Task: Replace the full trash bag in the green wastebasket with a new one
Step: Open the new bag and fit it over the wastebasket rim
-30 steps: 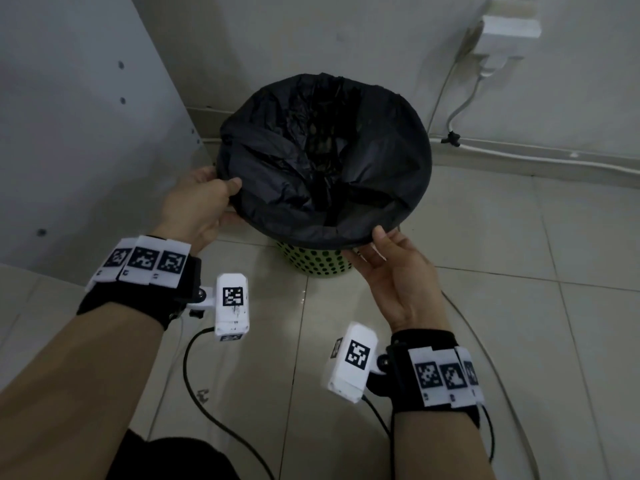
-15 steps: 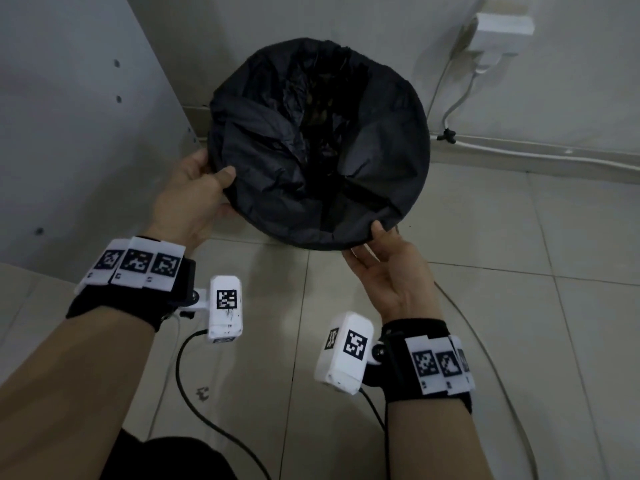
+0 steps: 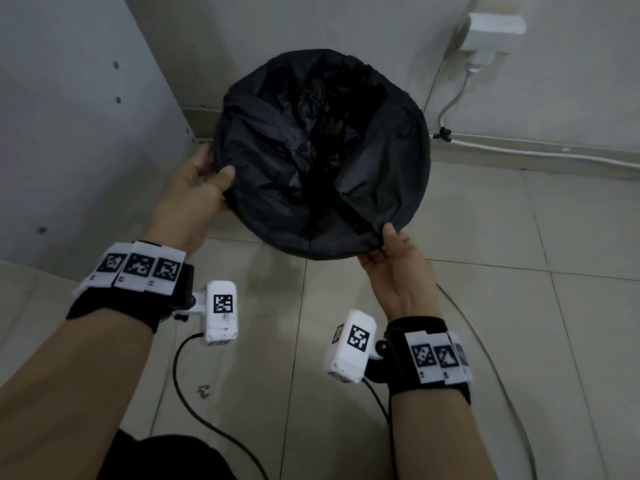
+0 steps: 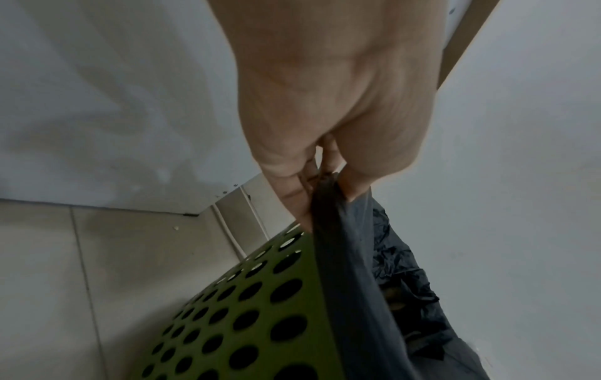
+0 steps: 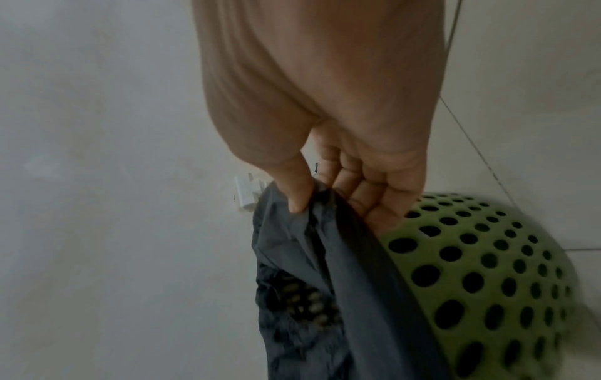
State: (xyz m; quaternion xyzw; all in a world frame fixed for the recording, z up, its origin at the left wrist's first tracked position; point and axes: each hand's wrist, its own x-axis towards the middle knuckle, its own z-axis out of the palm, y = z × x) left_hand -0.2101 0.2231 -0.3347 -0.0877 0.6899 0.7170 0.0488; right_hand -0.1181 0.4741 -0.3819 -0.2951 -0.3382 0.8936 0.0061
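A black trash bag (image 3: 322, 161) lines the green perforated wastebasket (image 4: 234, 321), whose green wall (image 5: 481, 277) shows only in the wrist views. In the head view the bag's stretched mouth hides the basket. My left hand (image 3: 204, 181) pinches the bag's rim at its left side, thumb on top (image 4: 328, 190). My right hand (image 3: 388, 247) pinches the rim at the near right, thumb inside the edge (image 5: 312, 203). Crumpled dark contents lie deep inside the bag.
A grey cabinet panel (image 3: 69, 116) stands close on the left. The wall behind carries a white plug adapter (image 3: 491, 32) with a cable (image 3: 519, 150) running along the skirting. Wrist-camera cables (image 3: 214, 427) trail over the tiled floor near my knees.
Both hands have lifted the bag's rim up off the basket edge; the green wall seen below the bag a second ago is now covered from above. The right hand shifted rightward along the rim.
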